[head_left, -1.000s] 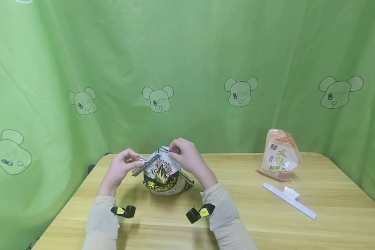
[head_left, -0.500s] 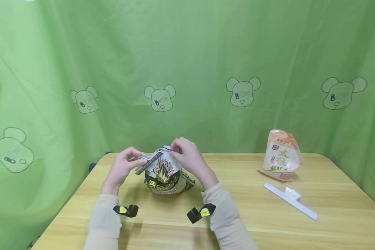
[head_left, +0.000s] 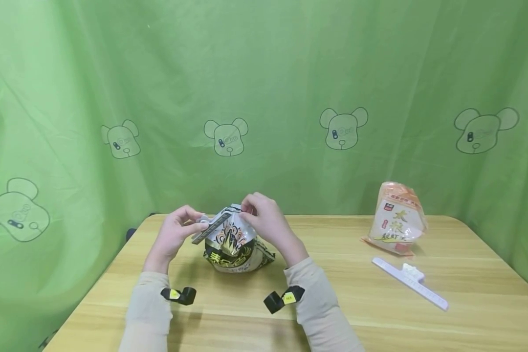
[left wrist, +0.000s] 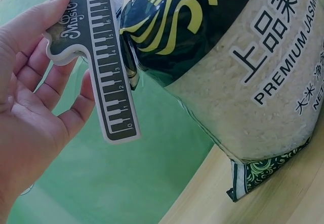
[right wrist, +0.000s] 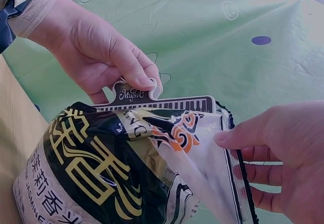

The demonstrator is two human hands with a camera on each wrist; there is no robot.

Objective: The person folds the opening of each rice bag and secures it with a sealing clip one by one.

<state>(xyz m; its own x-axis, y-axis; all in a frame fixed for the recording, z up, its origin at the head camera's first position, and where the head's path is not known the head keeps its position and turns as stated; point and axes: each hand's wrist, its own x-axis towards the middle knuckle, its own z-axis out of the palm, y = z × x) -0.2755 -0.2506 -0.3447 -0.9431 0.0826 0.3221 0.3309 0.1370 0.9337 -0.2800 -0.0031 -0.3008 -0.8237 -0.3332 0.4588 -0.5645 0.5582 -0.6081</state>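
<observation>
My left hand pinches the handle of a long clip between thumb and fingers. Dark and marked "Music", the clip has a piano-key ruler bar, seen close in the left wrist view. That bar lies slantwise along the upper left edge of a rice bag; how much of the bag is between its jaws I cannot tell. The bag, black, white and gold with a clear window of rice, stands on the table. At its top, my right hand pinches the flattened, dark-trimmed mouth between thumb and fingers.
An orange and white plastic bag stands at the table's back right. In front of it lies a pale lilac ruler clip. The wooden table ends at a green curtain printed with bear heads.
The left hand and clip have shifted slightly up and right against the bag's edge, and more of the bag's top shows above the bar. The right hand keeps its pinch.
</observation>
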